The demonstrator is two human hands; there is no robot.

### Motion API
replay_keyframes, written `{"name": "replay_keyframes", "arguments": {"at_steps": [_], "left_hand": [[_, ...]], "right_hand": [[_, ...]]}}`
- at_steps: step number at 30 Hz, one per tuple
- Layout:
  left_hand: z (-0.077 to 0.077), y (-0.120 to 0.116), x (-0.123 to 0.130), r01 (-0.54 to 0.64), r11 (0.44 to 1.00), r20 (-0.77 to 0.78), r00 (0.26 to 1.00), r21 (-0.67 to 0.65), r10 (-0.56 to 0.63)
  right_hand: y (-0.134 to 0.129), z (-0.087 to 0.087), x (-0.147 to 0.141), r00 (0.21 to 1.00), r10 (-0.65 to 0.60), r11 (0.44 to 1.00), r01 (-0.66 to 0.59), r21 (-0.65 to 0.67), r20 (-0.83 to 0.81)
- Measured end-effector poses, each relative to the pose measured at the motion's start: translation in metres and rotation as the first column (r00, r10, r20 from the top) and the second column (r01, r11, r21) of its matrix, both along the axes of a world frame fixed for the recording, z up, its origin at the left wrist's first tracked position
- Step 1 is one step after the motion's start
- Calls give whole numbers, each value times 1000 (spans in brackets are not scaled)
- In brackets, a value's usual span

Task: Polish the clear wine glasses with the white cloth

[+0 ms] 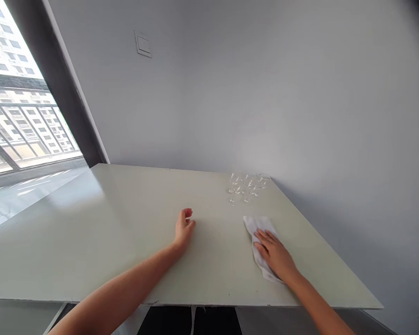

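Cloth (256, 225) status: had it flat on table (108, 251) under R hand (274, 253), fingers spread. Rested L hand (184, 229) half-curled, holding nothing. Looked mid-wipe imo, w/ glasses (249, 184) near far corner; couldn't tell amt done vs remaining.

Setting read as a flat: high-rise apartment block (7, 44) and balcony railing (21, 104) showed at left; rocker light switch (144, 45) was wall-mounted, upper left.
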State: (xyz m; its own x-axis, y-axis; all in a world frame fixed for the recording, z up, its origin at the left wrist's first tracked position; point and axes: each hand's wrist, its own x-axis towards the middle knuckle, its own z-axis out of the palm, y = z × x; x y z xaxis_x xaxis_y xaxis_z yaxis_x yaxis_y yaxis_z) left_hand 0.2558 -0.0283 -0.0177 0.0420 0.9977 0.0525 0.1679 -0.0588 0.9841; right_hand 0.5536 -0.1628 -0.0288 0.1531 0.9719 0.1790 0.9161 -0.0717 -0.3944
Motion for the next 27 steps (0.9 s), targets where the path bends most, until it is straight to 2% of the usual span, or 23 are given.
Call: {"name": "replay_keyframes", "arguments": {"at_steps": [2,3,4,6,8,10,11,14,18,23,27], "left_hand": [[0,0,0,-4,1000,12,1000,1,4],[1,0,0,-9,1000,18,1000,1,9],[1,0,0,-14,1000,24,1000,-2,14],[2,0,0,-20,1000,42,999,-18,20],[3,0,-1,-15,999,63,998,-40,18],[3,1,-2,-5,998,82,997,-58,10],[3,1,-2,-1,998,87,996,-63,6],[2,3,-3,-13,999,83,996,-50,17],[2,6,-2,-17,999,45,999,-33,18],[9,30,4,39,989,-94,994,-141,-53],[12,61,11,51,991,-172,982,-122,-71]], "right_hand": [[19,16,-24,991,119,993,-118,19,-62],[30,24,-32,986,132,990,-127,54,-103],[44,31,-37,980,110,991,-95,93,-168],[77,39,-40,912,-20,990,75,120,-409],[113,39,-39,745,-159,970,239,37,-648],[145,35,-37,636,-232,952,304,-38,-736],[158,31,-37,624,-252,946,318,-53,-740],[185,22,-38,634,-296,938,336,-91,-714],[200,15,-48,697,-285,951,294,-101,-658],[207,8,-87,795,-139,990,112,-84,-590],[214,5,-137,814,22,995,-73,-64,-580]]}}
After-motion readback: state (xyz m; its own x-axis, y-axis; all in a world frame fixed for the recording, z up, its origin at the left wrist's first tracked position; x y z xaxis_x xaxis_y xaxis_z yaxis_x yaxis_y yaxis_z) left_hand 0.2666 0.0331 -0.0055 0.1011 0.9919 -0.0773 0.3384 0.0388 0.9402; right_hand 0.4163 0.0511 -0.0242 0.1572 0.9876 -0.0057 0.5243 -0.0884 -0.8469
